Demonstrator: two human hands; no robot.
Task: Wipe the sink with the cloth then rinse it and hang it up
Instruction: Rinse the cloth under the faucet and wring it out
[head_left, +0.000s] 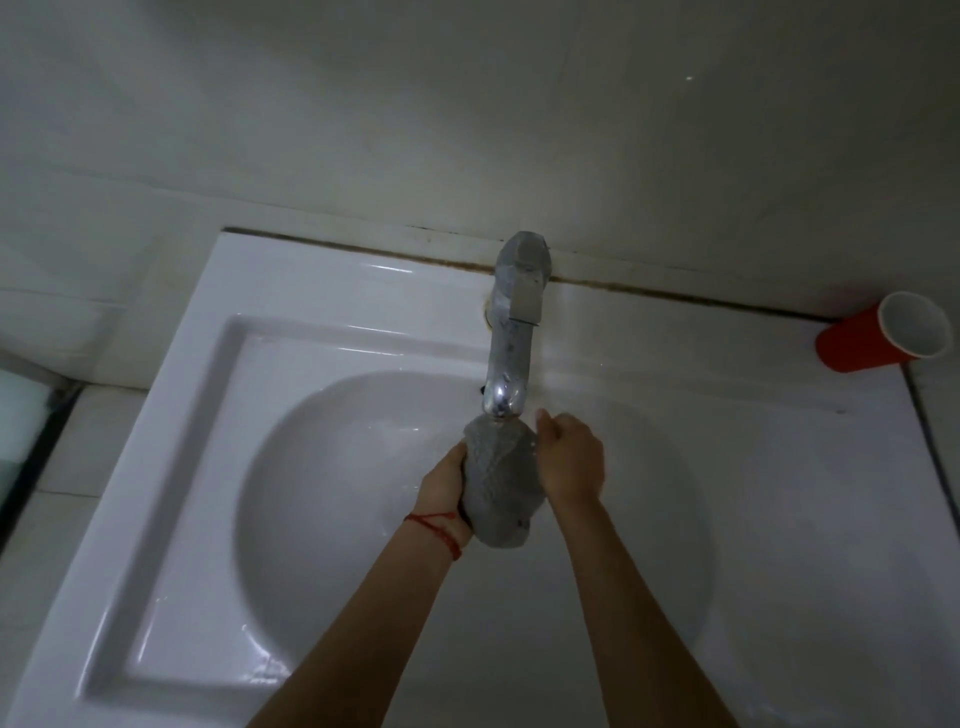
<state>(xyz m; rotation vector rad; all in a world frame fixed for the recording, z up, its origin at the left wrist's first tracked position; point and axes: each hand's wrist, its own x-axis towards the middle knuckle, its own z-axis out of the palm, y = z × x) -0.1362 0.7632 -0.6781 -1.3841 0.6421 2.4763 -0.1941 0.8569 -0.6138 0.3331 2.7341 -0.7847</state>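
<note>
A grey textured cloth (498, 480) is bunched into a lump directly under the spout of the chrome faucet (511, 332), over the round bowl of the white sink (332, 499). My left hand (444, 486) grips the cloth's left side from below; a red string circles that wrist. My right hand (571, 457) presses against the cloth's right side, fingers curled around it. Whether water runs from the spout I cannot tell. The bowl's drain is hidden behind the cloth and my hands.
A red cup (883, 340) with a white inside lies on its side at the sink's back right corner. A pale tiled wall (467, 114) rises behind the sink. A tiled ledge (67, 447) runs along the left.
</note>
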